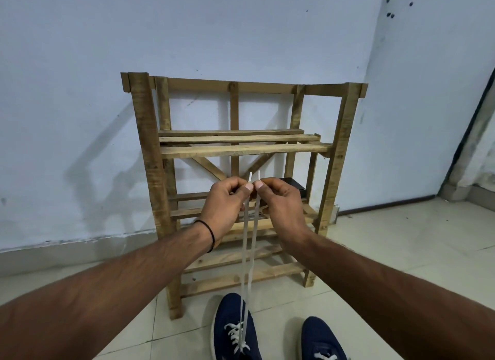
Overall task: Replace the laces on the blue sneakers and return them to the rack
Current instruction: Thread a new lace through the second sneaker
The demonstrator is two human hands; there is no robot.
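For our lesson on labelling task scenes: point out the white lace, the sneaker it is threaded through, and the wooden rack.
white lace (244, 239), head view, midway along one taut strand.
laced sneaker (227, 311), head view, on its blue toe.
wooden rack (150, 145), head view, on a front post.

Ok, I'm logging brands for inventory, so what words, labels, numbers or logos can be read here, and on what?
None can be read.
The blue sneakers show no brand or logo, the wooden rack and wall bear no writing, the white lace is plain.
The dark box on the rack is partly hidden behind the right hand; no label shows.
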